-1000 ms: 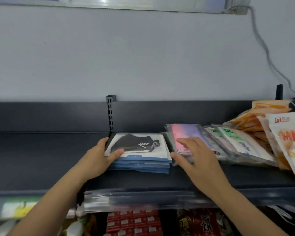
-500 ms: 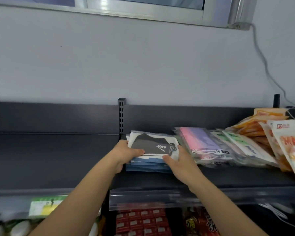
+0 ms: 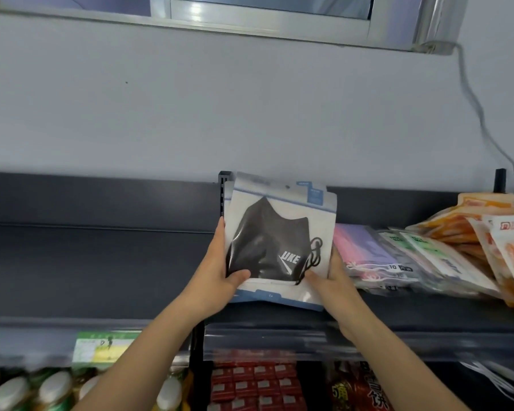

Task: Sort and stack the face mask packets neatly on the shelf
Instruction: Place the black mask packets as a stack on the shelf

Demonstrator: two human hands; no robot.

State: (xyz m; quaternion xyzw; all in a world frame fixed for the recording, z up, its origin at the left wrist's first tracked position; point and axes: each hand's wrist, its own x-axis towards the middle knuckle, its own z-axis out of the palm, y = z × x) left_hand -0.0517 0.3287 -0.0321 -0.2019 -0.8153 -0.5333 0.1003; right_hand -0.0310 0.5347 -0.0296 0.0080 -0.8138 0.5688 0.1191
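Observation:
A stack of white and blue packets showing a black face mask (image 3: 279, 241) stands tilted up on its lower edge on the dark shelf (image 3: 101, 271). My left hand (image 3: 217, 271) grips the stack's left side, thumb on the front. My right hand (image 3: 330, 280) grips its lower right corner. To the right lie pink and purple mask packets (image 3: 365, 247), then green-labelled clear packets (image 3: 428, 256), overlapping and slanted. The packets behind the front one are mostly hidden.
Orange and white snack-like bags (image 3: 493, 232) pile at the shelf's far right. A slotted upright post (image 3: 222, 185) rises behind the stack. Below the shelf are red boxes (image 3: 250, 381) and bottles with pale caps (image 3: 27, 390). A cable (image 3: 481, 114) runs down the wall.
The black-mask packet stack lay flat on the shelf; both hands closed on its sides and tipped it upright, front facing me. The view has tilted upward.

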